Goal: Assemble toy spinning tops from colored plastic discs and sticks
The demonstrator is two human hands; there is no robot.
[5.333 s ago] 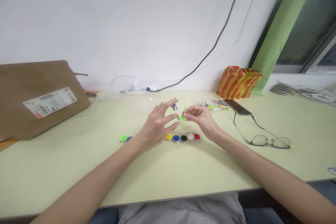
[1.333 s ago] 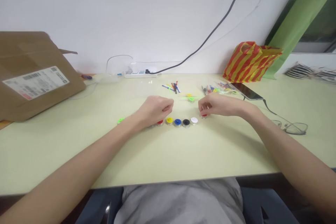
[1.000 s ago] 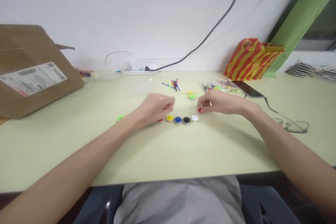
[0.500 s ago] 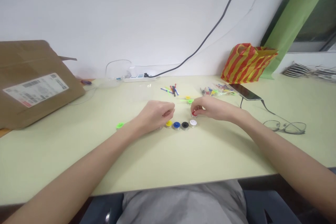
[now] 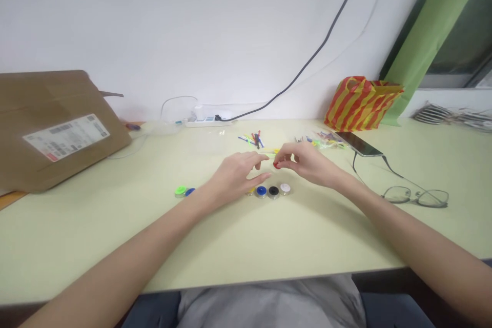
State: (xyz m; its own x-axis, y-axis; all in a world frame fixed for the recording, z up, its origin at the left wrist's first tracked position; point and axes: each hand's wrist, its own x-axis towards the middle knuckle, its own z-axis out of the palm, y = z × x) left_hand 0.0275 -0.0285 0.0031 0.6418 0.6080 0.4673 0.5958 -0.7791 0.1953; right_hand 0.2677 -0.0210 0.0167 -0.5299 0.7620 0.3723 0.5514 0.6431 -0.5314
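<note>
Between the thumb and fingers of my right hand (image 5: 302, 161) is a small red-topped round piece (image 5: 276, 165). My left hand (image 5: 242, 174) is just to its left, thumb and fingers spread apart with nothing visible between them. Below the hands, small round clear-bodied pieces stand in a row: a yellow one (image 5: 251, 191) partly covered by my left hand, a blue one (image 5: 261, 191), a black one (image 5: 273, 192) and a white one (image 5: 285, 188). Left of my left wrist are a green one (image 5: 181, 191) and another blue one (image 5: 190, 192), partly hidden by my forearm.
Coloured plastic sticks (image 5: 253, 139) and a clear bag of coloured bits (image 5: 325, 139) lie behind my hands. A phone (image 5: 360, 144) and glasses (image 5: 417, 196) are on the right, a striped bag (image 5: 361, 105) behind. A cardboard box (image 5: 57, 128) and power strip (image 5: 207, 122) stand left.
My left hand has gone from closed to spread and moved right toward the red-topped piece. My right hand has brought that piece slightly left. The left-hand blue piece has come into view.
</note>
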